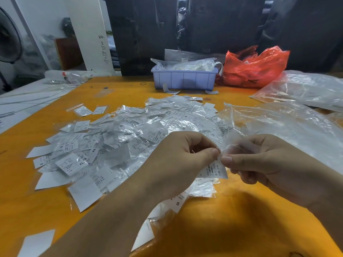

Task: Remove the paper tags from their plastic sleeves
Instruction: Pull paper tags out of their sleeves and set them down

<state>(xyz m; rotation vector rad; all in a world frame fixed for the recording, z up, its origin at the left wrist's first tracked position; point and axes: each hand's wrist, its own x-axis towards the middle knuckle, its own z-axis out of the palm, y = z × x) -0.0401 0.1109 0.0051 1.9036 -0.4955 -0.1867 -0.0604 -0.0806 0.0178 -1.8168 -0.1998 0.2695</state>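
A wide heap of white paper tags in clear plastic sleeves covers the middle of the orange table. Above its near edge, my left hand and my right hand meet. One printed paper tag hangs between them. My left thumb and finger pinch its top edge. My right hand pinches a clear plastic sleeve right next to the tag; the sleeve is blurred. Whether the tag is still partly inside the sleeve, I cannot tell.
A pale blue plastic bin filled with plastic stands at the far middle. A red plastic bag lies right of it. Large clear bags spread over the table's right side. Loose bare tags lie near the front left.
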